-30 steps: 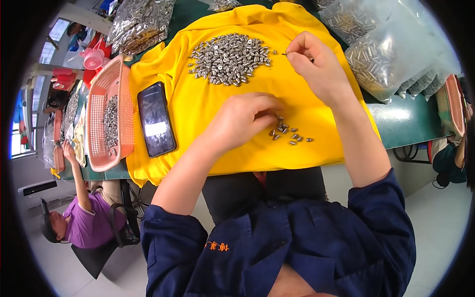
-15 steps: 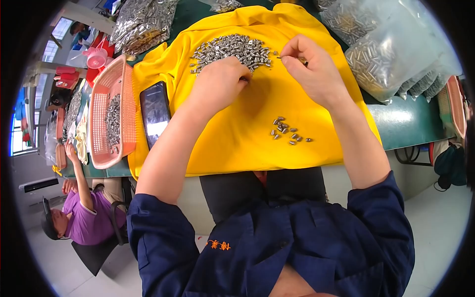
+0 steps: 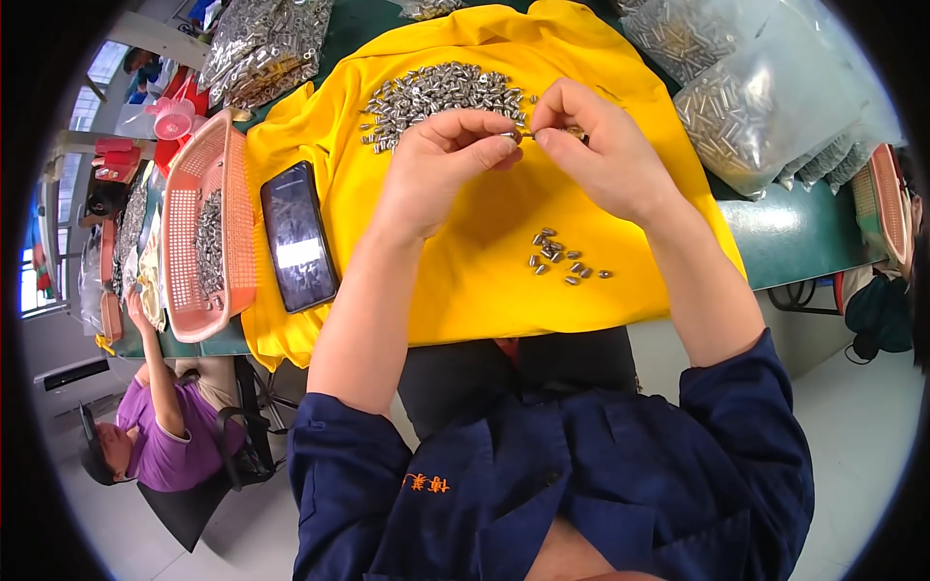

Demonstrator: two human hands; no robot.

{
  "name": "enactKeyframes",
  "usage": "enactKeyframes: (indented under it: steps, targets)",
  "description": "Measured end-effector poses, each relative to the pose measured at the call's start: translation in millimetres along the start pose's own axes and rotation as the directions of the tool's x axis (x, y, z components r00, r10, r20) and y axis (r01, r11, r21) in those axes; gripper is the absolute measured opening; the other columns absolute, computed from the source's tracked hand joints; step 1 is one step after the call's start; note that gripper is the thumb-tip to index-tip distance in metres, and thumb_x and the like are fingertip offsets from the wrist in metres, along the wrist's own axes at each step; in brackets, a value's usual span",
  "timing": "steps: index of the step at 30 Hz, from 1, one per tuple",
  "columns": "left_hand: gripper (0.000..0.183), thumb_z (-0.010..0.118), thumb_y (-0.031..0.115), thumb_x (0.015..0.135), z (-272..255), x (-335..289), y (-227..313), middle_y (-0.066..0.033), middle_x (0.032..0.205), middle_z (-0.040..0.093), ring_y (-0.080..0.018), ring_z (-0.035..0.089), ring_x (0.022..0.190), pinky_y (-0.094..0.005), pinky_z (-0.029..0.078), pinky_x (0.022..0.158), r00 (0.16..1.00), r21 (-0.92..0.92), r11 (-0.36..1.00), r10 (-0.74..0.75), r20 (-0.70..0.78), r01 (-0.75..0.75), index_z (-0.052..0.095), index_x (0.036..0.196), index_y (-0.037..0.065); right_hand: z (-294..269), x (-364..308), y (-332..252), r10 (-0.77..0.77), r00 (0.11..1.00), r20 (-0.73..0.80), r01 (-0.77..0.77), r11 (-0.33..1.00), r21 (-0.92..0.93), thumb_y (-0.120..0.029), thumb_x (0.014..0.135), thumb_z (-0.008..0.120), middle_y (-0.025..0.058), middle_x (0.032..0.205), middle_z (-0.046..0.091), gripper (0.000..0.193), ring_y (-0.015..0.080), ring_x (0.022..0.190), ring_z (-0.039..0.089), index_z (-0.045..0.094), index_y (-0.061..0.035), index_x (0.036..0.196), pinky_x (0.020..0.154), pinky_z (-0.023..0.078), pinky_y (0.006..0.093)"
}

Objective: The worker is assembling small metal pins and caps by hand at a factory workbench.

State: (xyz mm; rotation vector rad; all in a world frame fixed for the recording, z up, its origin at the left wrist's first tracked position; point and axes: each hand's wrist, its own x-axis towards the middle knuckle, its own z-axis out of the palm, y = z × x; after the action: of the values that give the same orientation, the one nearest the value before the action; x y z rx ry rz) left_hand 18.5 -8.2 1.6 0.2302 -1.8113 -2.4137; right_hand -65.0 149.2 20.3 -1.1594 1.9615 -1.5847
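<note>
My left hand (image 3: 448,160) pinches a small silvery metal cylinder (image 3: 511,136) between thumb and fingertips. Facing it, my right hand (image 3: 605,150) is closed on a thin dark rod (image 3: 528,135) whose tip meets or nearly meets the cylinder; I cannot tell whether it goes inside. A bit of something brass-coloured (image 3: 577,133) shows among the right fingers. Just beyond the left hand, a heap of small metal cylinders (image 3: 436,92) lies on a yellow cloth (image 3: 484,232). Nearer to me, a smaller scattered group of similar pieces (image 3: 573,256) rests on the same cloth.
A dark phone (image 3: 297,237) lies at the cloth's left edge, beside a pink basket (image 3: 179,252) holding metal parts. Bags of metal parts stand at the back left (image 3: 266,48) and right (image 3: 727,116) on the green table (image 3: 790,237). A person in purple (image 3: 179,441) sits at far left.
My left hand has moved from the heap's near edge rightward to meet my right hand, and now shows a cylinder in its fingertips. My right hand has shifted slightly left.
</note>
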Motion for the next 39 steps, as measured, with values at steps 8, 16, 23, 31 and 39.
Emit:
enactKeyframes:
  steps: [8,16,23,31,39]
  targets:
    - [0.015,0.059,0.002,0.075,2,-1,0,-0.0065,0.081,0.060,-0.0120,0.058,0.074,-0.0222,0.047,0.070,0.999,0.010,1.000,0.013,0.044,-0.014,0.058,0.089,-0.001,2,-1,0,0.004,1.000,0.015,-0.004,1.000,0.007,-0.003,0.075,0.047,-0.0010,0.073,0.045,0.004,0.0072,0.069,0.041,0.046,-0.0041,0.079,0.059,0.034,0.0196]
    - [0.012,0.060,0.000,0.073,3,-1,0,-0.0048,0.078,0.061,-0.0102,0.058,0.071,-0.0198,0.047,0.067,0.999,0.195,0.979,0.052,0.004,-0.052,0.059,0.086,-0.001,12,-3,-3,-0.140,0.988,-0.070,0.106,0.928,-0.356,-0.008,0.073,0.048,0.0118,0.060,0.050,0.008,0.0264,0.054,0.049,0.046,-0.0031,0.077,0.051,0.039,0.0311]
    - [0.015,0.059,0.004,0.074,3,-1,1,-0.0043,0.077,0.061,-0.0080,0.056,0.068,-0.0199,0.046,0.065,0.987,0.681,0.726,0.157,-0.034,-0.092,0.059,0.089,0.001,10,3,15,0.010,0.996,-0.093,-0.026,0.984,-0.177,-0.009,0.072,0.048,0.0069,0.062,0.050,0.009,0.0156,0.055,0.047,0.046,-0.0028,0.078,0.052,0.038,0.0276]
    - [0.018,0.054,0.003,0.076,1,1,-7,-0.0017,0.081,0.061,-0.0088,0.056,0.073,-0.0207,0.045,0.068,0.990,0.553,0.824,0.140,0.015,-0.125,0.060,0.093,0.003,7,3,11,-0.030,0.994,-0.108,0.012,0.987,-0.158,-0.009,0.072,0.049,0.0055,0.066,0.051,0.009,0.0137,0.059,0.047,0.047,-0.0026,0.078,0.056,0.039,0.0256]
    - [0.015,0.056,0.004,0.078,-1,-2,-2,-0.0050,0.082,0.058,-0.0117,0.056,0.073,-0.0228,0.046,0.067,0.997,-0.164,0.983,-0.083,-0.002,0.081,0.056,0.093,0.002,7,0,2,-0.051,0.994,-0.100,0.045,0.997,-0.057,-0.007,0.073,0.048,0.0042,0.068,0.049,0.008,0.0120,0.063,0.047,0.046,-0.0021,0.078,0.058,0.039,0.0242]
